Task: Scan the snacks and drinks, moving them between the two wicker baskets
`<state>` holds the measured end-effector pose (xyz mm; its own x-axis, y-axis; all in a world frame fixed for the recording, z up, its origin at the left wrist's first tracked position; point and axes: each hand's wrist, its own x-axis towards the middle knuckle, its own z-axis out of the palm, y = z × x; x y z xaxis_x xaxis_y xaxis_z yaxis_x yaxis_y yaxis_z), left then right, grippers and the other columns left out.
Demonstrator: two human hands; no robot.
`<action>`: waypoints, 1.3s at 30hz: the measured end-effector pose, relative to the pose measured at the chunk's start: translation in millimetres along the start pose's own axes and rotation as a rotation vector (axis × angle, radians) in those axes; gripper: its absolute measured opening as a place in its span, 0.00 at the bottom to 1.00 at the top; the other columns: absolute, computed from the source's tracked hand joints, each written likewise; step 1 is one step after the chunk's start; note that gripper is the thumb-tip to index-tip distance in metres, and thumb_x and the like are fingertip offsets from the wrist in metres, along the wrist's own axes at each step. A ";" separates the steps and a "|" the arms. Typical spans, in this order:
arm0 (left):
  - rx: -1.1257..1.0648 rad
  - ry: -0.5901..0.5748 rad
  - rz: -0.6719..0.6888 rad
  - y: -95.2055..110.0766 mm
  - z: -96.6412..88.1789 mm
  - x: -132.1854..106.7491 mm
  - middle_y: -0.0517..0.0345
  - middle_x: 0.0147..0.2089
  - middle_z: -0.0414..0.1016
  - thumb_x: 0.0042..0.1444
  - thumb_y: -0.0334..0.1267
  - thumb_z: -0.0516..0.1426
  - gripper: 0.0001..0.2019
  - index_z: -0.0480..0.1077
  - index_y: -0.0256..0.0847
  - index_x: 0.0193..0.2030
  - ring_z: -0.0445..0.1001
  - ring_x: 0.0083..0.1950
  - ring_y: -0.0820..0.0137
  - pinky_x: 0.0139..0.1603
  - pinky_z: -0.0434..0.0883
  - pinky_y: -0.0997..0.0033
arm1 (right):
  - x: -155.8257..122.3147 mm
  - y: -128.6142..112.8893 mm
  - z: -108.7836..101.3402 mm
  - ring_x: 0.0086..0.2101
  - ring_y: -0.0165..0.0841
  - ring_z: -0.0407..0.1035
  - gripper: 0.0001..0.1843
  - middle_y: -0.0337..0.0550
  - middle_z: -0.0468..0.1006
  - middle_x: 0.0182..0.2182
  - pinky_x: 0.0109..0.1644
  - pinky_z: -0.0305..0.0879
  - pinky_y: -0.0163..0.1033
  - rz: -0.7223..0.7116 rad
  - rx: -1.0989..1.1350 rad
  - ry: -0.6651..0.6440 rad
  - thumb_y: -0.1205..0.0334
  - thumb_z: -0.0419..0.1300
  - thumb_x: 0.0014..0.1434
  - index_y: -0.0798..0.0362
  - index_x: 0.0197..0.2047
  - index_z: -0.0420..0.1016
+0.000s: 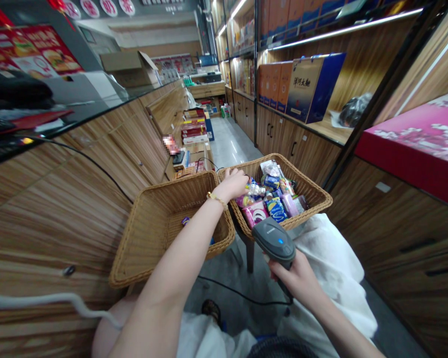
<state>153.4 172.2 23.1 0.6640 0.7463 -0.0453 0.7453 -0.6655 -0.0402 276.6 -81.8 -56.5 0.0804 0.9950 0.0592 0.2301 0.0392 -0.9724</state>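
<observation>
My left hand (233, 184) reaches over the near-left rim of the right wicker basket (309, 209), its fingers curled downward among small packaged goods. Whatever they hold, if anything, is hidden. Close by the fingertips lies a small clear bottle (256, 190). In the same basket are a pink-and-white pack (255, 214), a blue-and-yellow pack (276, 210), a lilac item (290, 204) and several other wrapped pieces. My right hand (298, 273) grips a dark grey barcode scanner (274, 241) with a blue light, its head at the basket's near edge.
Left of it stands another wicker basket (145, 233), holding a small purple item (185, 220) and something blue partly behind my forearm. A black cable (242, 296) hangs below. Wooden counters flank the left, shelves with boxes (309, 89) the right. A pink box (418, 144) juts in.
</observation>
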 end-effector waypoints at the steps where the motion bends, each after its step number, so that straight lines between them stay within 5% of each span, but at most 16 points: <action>1: -0.005 0.009 -0.005 0.5 -1.0 -1.8 0.44 0.55 0.80 0.61 0.39 0.62 0.14 0.80 0.42 0.52 0.70 0.64 0.49 0.70 0.54 0.46 | -0.1 -0.1 0.3 0.24 0.34 0.71 0.09 0.38 0.74 0.21 0.28 0.68 0.36 0.004 -0.001 -0.004 0.55 0.60 0.57 0.51 0.32 0.72; 6: -0.031 0.091 -0.061 1.8 -10.4 -21.6 0.46 0.54 0.83 0.66 0.40 0.58 0.14 0.77 0.42 0.56 0.73 0.62 0.52 0.70 0.55 0.47 | -0.5 -1.0 1.8 0.24 0.34 0.71 0.09 0.38 0.74 0.21 0.29 0.68 0.37 0.007 -0.012 0.003 0.55 0.59 0.56 0.51 0.32 0.73; 12: -0.022 0.227 -0.182 -3.2 -20.7 -75.3 0.44 0.48 0.85 0.72 0.41 0.53 0.14 0.77 0.40 0.53 0.76 0.58 0.50 0.70 0.54 0.41 | 0.4 -2.7 5.1 0.23 0.34 0.70 0.08 0.39 0.75 0.21 0.29 0.68 0.37 -0.003 -0.020 0.006 0.55 0.59 0.55 0.51 0.31 0.71; 19: -0.028 0.390 -0.302 -9.4 -5.5 -123.5 0.49 0.43 0.85 0.74 0.41 0.50 0.15 0.78 0.45 0.50 0.79 0.52 0.54 0.71 0.55 0.37 | 0.3 -11.1 13.7 0.23 0.34 0.70 0.07 0.38 0.75 0.21 0.29 0.68 0.37 -0.021 -0.018 -0.015 0.57 0.59 0.54 0.51 0.30 0.71; 26: -0.142 0.339 -0.296 -4.9 10.1 -141.9 0.45 0.54 0.83 0.70 0.40 0.58 0.16 0.71 0.44 0.62 0.77 0.59 0.52 0.74 0.51 0.34 | 1.3 -15.9 21.8 0.23 0.34 0.70 0.08 0.38 0.74 0.20 0.28 0.67 0.37 -0.032 -0.022 -0.017 0.55 0.60 0.55 0.50 0.30 0.71; 39: -0.156 0.383 -0.292 -7.1 13.3 -161.9 0.48 0.56 0.84 0.68 0.35 0.60 0.18 0.72 0.49 0.64 0.77 0.61 0.53 0.76 0.47 0.32 | 8.2 -24.4 29.6 0.24 0.33 0.69 0.07 0.38 0.74 0.20 0.32 0.67 0.38 -0.135 -0.055 -0.027 0.58 0.59 0.57 0.50 0.29 0.70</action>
<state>39.8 56.0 17.4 0.3796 0.8694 0.3162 0.8838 -0.4418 0.1540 243.0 -71.9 -38.9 0.0193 0.9832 0.1815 0.2900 0.1682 -0.9421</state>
